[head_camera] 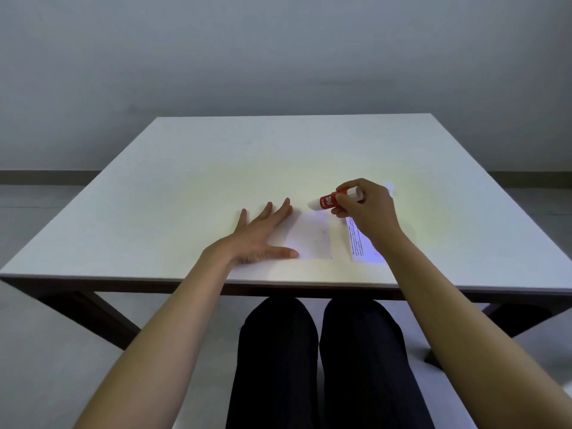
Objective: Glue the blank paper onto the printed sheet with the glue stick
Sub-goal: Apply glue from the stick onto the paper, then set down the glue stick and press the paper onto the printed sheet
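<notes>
Matt white table [192, 168], thin paper [311, 239], glossy plastic glue stick [328, 201].

Head-worn camera looks forward and down, close over the table [192, 168]

place: plain room | white table [216, 168] | bare grey wall [278, 57]

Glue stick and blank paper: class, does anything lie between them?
Nothing visible. The glue stick, in the right hand, points its tip at the far edge of the blank paper, which the left hand holds flat.
</notes>
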